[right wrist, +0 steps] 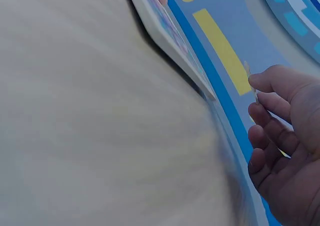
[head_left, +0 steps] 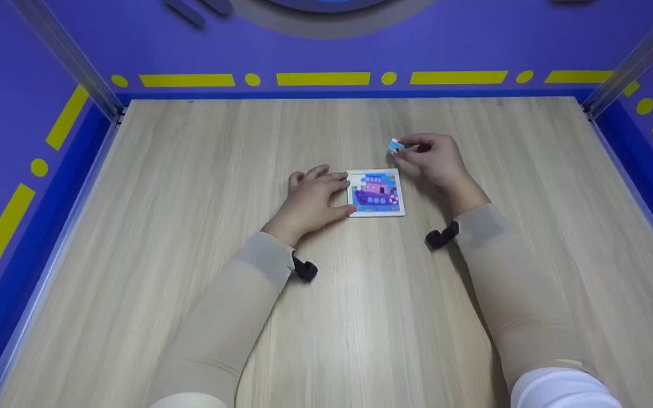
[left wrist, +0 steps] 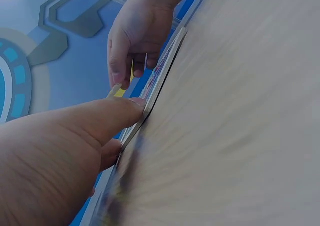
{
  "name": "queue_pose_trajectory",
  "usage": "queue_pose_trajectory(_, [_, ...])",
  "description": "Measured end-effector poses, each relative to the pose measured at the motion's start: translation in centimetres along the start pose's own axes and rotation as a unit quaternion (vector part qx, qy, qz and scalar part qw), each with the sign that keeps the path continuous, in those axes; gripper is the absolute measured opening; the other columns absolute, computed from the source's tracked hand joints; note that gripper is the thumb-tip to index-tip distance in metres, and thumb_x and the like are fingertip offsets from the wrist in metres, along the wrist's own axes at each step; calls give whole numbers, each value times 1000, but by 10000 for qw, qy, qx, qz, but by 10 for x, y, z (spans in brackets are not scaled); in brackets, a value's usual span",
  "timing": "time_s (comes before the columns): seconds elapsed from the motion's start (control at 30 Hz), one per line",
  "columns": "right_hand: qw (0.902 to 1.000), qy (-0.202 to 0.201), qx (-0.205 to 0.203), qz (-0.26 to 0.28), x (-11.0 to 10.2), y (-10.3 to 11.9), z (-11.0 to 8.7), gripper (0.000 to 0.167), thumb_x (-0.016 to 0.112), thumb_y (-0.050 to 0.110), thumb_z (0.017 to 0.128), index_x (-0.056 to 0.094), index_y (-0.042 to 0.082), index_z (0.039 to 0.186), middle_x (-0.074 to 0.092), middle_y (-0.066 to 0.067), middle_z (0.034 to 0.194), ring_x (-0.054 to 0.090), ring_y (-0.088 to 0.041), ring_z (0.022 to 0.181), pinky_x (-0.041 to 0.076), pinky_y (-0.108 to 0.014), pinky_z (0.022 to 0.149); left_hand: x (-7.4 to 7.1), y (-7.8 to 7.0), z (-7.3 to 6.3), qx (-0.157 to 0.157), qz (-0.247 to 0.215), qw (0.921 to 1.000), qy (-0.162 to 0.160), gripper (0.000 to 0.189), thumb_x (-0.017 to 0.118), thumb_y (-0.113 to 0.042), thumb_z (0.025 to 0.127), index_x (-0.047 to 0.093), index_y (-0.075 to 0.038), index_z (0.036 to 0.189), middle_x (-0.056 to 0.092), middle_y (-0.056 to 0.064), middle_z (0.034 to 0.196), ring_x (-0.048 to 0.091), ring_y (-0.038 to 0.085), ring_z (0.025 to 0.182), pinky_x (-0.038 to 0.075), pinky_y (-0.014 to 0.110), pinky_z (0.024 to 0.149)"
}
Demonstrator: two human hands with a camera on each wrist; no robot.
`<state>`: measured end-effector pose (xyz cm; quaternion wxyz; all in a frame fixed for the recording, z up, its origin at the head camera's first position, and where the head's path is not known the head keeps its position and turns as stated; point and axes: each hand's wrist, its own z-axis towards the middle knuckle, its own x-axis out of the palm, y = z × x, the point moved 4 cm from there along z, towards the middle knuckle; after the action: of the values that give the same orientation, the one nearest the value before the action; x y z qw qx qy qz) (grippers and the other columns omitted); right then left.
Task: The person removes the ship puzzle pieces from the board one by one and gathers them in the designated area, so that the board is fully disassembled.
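Observation:
A square jigsaw puzzle (head_left: pixel 376 213) with a white border lies flat on the table, its picture a purple and pink boat on blue. A pale bare patch shows at the picture's upper left. My left hand (head_left: pixel 316 198) is at its left side, fingers fairly straight, with the thumb on the lower left border and fingertips at the left edge. Above the puzzle's upper right corner, my right hand (head_left: pixel 437 158) pinches a small blue and white puzzle piece (head_left: pixel 395 145) between thumb and fingers. The right wrist view shows this piece (right wrist: pixel 247 69) edge-on, its face hidden.
The wood-grain table (head_left: pixel 190 187) stretches around both hands. Blue-purple panels (head_left: pixel 326 54) with yellow markings stand along its back and sides. A black wrist mount (head_left: pixel 305 268) sticks out from the left sleeve, and another black mount (head_left: pixel 441 236) from the right.

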<state>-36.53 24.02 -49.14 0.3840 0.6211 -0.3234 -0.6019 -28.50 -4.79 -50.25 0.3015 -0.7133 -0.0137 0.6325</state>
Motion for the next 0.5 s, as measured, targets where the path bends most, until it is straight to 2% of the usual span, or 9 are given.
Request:
queue_pose_trajectory(0.17, [9991,-202,151,-352,-14,-6,2,37,83,29,105,82,15,139,78,-12,134,60,-16,106,48,-23,84,-1,0,0,65,68,10000,17,68,73,-62,105,66,-23,161,53,-7,177,32,30,174,19,66,134])
queue_pose_trajectory(0.33, [9946,-440,277,-894,-26,-10,3,37,79,30,107,81,14,140,77,-13,130,60,-19,104,49,-20,75,0,0,0,103,125,9999,34,69,73,-63,105,66,-23,161,53,-7,177,33,30,174,21,67,133])
queue_pose_trajectory(0.5, [9908,-386,437,-1218,-30,-14,4,37,77,30,109,80,15,143,76,-14,128,60,-20,100,49,-18,70,0,-1,-1,103,151,9998,34,69,72,-63,105,65,-23,161,53,-7,177,33,30,174,21,67,133])
